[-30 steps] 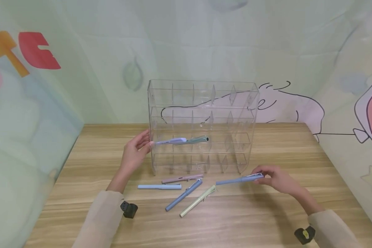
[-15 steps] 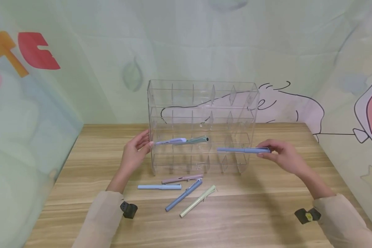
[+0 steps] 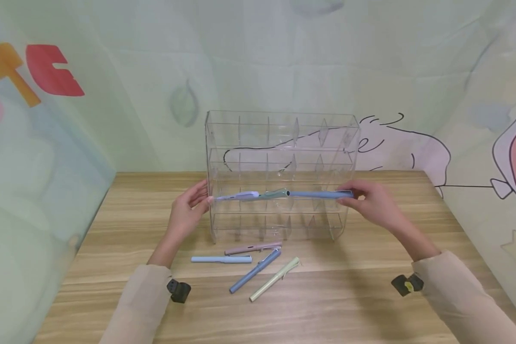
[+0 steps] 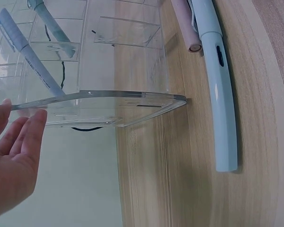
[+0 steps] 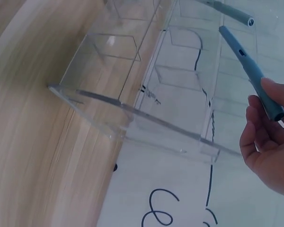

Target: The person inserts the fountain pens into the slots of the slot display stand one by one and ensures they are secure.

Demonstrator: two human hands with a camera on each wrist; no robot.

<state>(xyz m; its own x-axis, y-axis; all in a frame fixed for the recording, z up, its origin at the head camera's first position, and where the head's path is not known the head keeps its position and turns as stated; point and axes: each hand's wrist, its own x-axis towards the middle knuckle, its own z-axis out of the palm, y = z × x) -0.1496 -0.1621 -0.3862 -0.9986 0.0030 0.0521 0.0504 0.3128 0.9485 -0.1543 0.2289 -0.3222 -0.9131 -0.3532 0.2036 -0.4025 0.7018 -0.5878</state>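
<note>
A clear acrylic pen rack [image 3: 279, 117] with several divided tiers stands upright on the table. My left hand [image 3: 187, 210] holds its left side panel at the front edge, thumb and fingers on it; in the left wrist view the hand [image 4: 16, 161] is at that panel's edge. My right hand [image 3: 371, 203] pinches a blue pen [image 3: 314, 194] by its capped end. That pen lies level before the right part of a middle tier, its far tip close to a green pen [image 3: 275, 193]. A lavender pen [image 3: 241, 196] sits left of the green one in the rack.
Before the rack lie a mauve pen [image 3: 249, 248], a light blue pen [image 3: 219, 259], a darker blue pen [image 3: 253, 272] and a pale green pen [image 3: 273, 281]. A printed cloth backdrop [image 3: 155, 71] hangs behind the wooden table [image 3: 124, 215].
The right hand has lifted the blue pen from near the table up to the middle tier, then moved it left toward the green pen. My left hand stays at the rack.
</note>
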